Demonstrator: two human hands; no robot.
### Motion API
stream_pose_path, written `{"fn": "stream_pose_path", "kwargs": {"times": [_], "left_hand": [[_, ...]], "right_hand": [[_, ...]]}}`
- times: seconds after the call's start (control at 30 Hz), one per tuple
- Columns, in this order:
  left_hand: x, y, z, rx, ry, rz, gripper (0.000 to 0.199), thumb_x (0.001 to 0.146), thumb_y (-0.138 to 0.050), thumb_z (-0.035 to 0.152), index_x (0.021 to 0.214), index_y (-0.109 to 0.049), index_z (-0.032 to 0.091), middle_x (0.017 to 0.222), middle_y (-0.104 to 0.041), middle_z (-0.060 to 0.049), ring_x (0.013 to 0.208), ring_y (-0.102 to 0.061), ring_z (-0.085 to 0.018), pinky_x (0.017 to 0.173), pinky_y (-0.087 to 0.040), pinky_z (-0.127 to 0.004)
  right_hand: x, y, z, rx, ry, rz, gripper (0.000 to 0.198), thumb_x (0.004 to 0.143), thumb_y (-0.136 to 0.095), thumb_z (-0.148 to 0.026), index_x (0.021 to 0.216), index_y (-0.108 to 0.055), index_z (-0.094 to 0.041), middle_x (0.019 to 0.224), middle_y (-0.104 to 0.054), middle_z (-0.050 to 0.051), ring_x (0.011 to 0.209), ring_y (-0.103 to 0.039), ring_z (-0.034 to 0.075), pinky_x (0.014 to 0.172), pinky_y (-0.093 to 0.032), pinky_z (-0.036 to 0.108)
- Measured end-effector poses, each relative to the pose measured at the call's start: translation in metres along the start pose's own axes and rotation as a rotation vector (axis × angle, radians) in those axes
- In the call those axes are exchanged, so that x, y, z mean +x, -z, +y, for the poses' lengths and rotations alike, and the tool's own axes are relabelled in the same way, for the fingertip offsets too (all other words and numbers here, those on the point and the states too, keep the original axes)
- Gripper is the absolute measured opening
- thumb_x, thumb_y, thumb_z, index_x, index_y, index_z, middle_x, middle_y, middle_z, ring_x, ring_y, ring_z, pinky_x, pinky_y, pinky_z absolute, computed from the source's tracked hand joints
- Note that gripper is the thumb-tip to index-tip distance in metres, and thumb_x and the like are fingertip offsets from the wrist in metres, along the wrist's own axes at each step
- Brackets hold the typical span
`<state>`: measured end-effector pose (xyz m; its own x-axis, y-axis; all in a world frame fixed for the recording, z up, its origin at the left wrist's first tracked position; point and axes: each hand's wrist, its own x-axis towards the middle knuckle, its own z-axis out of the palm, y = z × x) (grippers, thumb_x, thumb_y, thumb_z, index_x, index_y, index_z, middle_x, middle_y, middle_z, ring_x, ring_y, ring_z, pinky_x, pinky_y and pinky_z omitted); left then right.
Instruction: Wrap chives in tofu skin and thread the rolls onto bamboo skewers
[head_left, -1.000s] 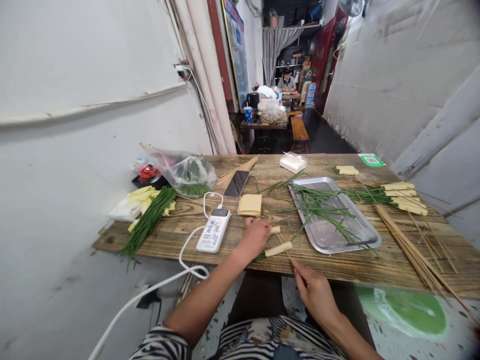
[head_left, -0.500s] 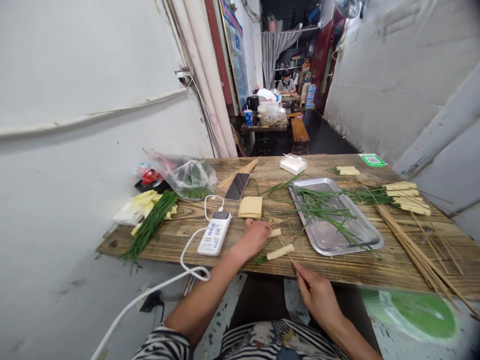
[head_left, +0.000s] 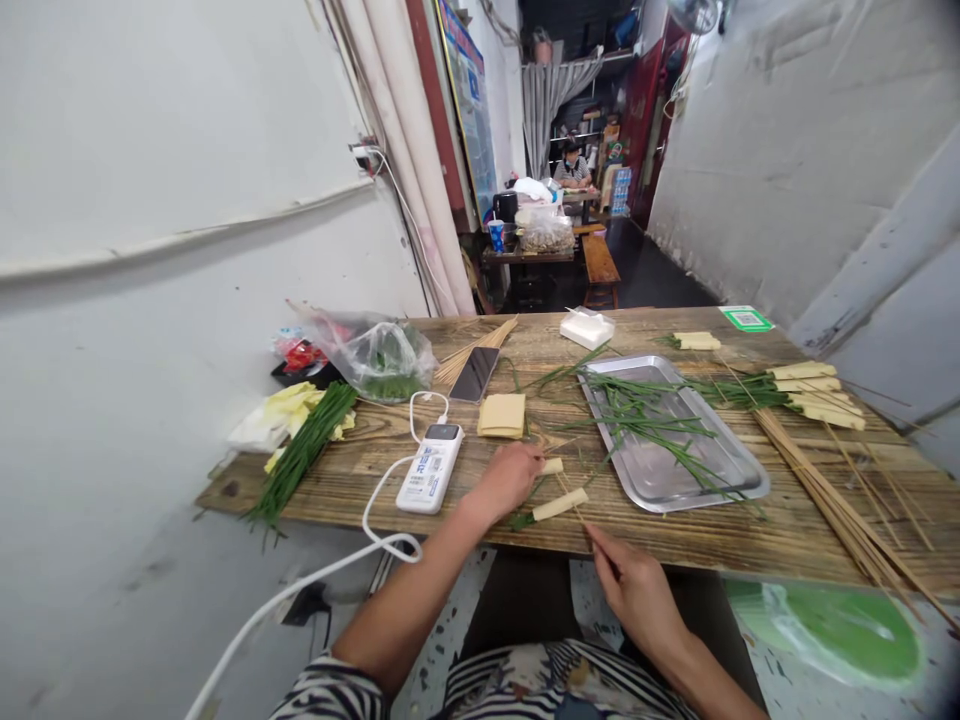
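Observation:
My left hand [head_left: 514, 476] is closed over the near end of a small roll of pale yellow tofu sheet [head_left: 553, 467]; its fingers hide most of that roll. A second tofu roll [head_left: 560, 504], with green chives sticking out at its left end, lies just in front on the table. My right hand [head_left: 634, 582] pinches a thin bamboo skewer [head_left: 579, 513] at the table's front edge, and the skewer runs up towards the rolls. Behind my left hand sits a stack of square tofu sheets [head_left: 501, 415].
A metal tray [head_left: 637, 490] with loose chives stands right of centre. Finished-looking skewered rolls [head_left: 814, 385] and bare skewers [head_left: 817, 490] lie at the right. A power bank [head_left: 430, 468], a phone [head_left: 475, 374] and a chive bundle [head_left: 304, 450] are on the left. Someone sits far behind.

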<state>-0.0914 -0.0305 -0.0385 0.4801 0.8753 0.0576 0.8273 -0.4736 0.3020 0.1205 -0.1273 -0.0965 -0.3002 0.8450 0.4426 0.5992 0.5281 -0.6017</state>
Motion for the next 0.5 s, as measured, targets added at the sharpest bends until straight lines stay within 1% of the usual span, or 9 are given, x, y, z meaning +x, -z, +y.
{"fn": "stream_pose_path", "kwargs": {"times": [0.1, 0.17, 0.3, 0.4, 0.5], "left_hand": [[-0.001, -0.007, -0.002, 0.001, -0.032, 0.107, 0.038, 0.093, -0.043, 0.020, 0.059, -0.061, 0.014, 0.067, -0.062, -0.005, 0.065, -0.053, -0.015, 0.064, -0.035, -0.026], [-0.002, -0.013, -0.004, -0.017, -0.049, 0.170, 0.040, 0.094, -0.042, 0.020, 0.060, -0.062, 0.014, 0.063, -0.060, -0.004, 0.061, -0.051, -0.014, 0.062, -0.035, -0.025], [-0.007, -0.021, -0.005, -0.007, -0.097, 0.241, 0.037, 0.096, -0.038, 0.022, 0.074, -0.067, 0.016, 0.066, -0.060, -0.003, 0.065, -0.053, -0.015, 0.064, -0.038, -0.026], [-0.008, -0.020, -0.004, 0.073, -0.110, 0.227, 0.031, 0.096, -0.039, 0.023, 0.085, -0.067, 0.017, 0.073, -0.063, -0.004, 0.073, -0.056, -0.018, 0.069, -0.041, -0.028], [-0.007, -0.016, -0.001, 0.166, -0.116, 0.152, 0.028, 0.096, -0.040, 0.023, 0.086, -0.066, 0.016, 0.077, -0.064, -0.006, 0.077, -0.056, -0.019, 0.072, -0.042, -0.030]], "right_hand": [[0.000, 0.000, 0.001, -0.001, -0.007, -0.006, 0.034, 0.089, -0.042, -0.015, 0.113, -0.065, -0.009, 0.100, -0.072, 0.013, 0.084, -0.070, 0.021, 0.077, -0.057, 0.032], [0.000, 0.000, 0.001, 0.000, -0.011, -0.017, 0.034, 0.089, -0.042, -0.015, 0.114, -0.064, -0.010, 0.100, -0.072, 0.012, 0.085, -0.070, 0.021, 0.077, -0.057, 0.031], [0.002, 0.002, -0.001, -0.002, -0.023, -0.042, 0.035, 0.088, -0.042, -0.015, 0.114, -0.065, -0.010, 0.102, -0.071, 0.012, 0.086, -0.070, 0.021, 0.079, -0.057, 0.032], [0.004, 0.003, -0.002, -0.006, -0.026, -0.054, 0.035, 0.088, -0.042, -0.015, 0.113, -0.066, -0.010, 0.102, -0.071, 0.012, 0.087, -0.070, 0.022, 0.080, -0.057, 0.032], [0.005, 0.003, -0.002, -0.006, -0.031, -0.062, 0.035, 0.088, -0.042, -0.015, 0.112, -0.066, -0.012, 0.102, -0.072, 0.011, 0.087, -0.070, 0.021, 0.079, -0.057, 0.032]]}}
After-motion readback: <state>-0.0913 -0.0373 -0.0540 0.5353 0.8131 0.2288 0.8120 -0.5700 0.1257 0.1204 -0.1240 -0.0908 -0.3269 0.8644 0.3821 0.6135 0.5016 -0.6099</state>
